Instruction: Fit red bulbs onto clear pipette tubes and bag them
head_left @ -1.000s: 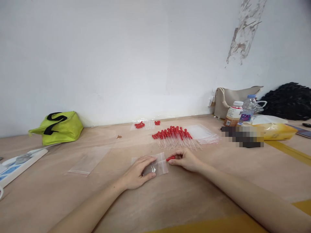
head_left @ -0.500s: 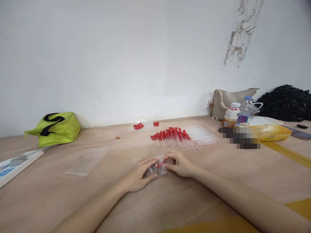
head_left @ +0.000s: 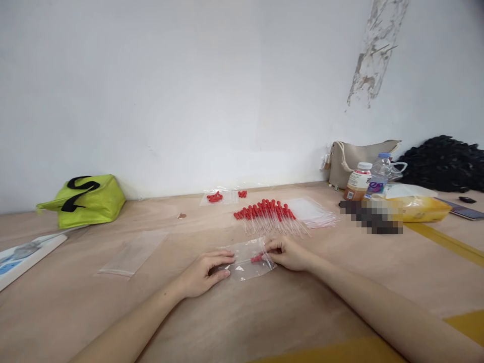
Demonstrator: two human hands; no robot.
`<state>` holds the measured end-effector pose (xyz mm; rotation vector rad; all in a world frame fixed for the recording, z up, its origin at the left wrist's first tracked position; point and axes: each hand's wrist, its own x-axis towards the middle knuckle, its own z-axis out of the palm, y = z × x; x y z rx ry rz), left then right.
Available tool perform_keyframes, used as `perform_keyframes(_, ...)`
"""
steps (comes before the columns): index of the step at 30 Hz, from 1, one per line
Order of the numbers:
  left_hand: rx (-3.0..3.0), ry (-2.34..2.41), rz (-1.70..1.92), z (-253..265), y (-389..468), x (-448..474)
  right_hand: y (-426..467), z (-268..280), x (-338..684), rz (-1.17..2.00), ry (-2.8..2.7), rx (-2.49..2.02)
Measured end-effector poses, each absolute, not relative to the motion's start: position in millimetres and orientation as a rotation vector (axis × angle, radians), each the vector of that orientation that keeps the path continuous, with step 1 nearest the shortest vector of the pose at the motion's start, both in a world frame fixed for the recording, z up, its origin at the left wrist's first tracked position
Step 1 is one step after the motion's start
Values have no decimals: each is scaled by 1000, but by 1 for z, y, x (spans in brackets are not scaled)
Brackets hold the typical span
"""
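Note:
A clear zip-lock bag [head_left: 245,273] lies flattened on the table in front of me, with a dropper's red rubber bulb [head_left: 257,258] showing through it near the zip end. My left hand [head_left: 204,272] rests on the bag's left end, its fingers stretched out and the thumb apart. At the zip end, my right hand [head_left: 285,253] pinches the bag's edge right beside the red bulb; whether its fingertips also grip the bulb is hard to see. Just beyond is a row of droppers [head_left: 266,210] with red bulbs and thin clear tubes.
Flat bags [head_left: 312,212] are stacked right of the droppers; a single bag [head_left: 132,254] lies left. Loose red bulbs [head_left: 215,197] sit near the wall. A green pouch [head_left: 91,201] stands left; bottles [head_left: 359,182] and a yellow tissue pack [head_left: 425,209] stand right.
My left hand has slid left and loosened from its curled hold, so the bag is now spread flatter. My right hand has shifted slightly right with the bag's zip end and the red bulb.

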<state>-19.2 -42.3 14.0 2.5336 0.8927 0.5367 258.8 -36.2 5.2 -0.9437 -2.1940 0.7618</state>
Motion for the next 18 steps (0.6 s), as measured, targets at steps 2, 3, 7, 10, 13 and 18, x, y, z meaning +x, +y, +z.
perform_keyframes(2, 2535, 889, 541, 12, -42, -19, -34, 11, 261, 702, -2205, -1091)
perform_keyframes(3, 2537, 886, 540, 11, -41, -18, -31, 15, 262, 658, -2179, -1182)
perform_keyframes(7, 2536, 858, 527, 10, -40, -17, -4, 29, 253, 373, -1969, -1451)
perform_keyframes(10, 2536, 834, 507, 11, -39, -18, 25, 35, 233, 268, -1883, -1590)
perform_keyframes(13, 2547, 821, 483, 13, -41, -19, 50, 35, 208, 266, -1804, -1747)
perform_keyframes(18, 2560, 824, 488, 14, -43, -18, 72, 32, 183, 316, -1732, -1868)
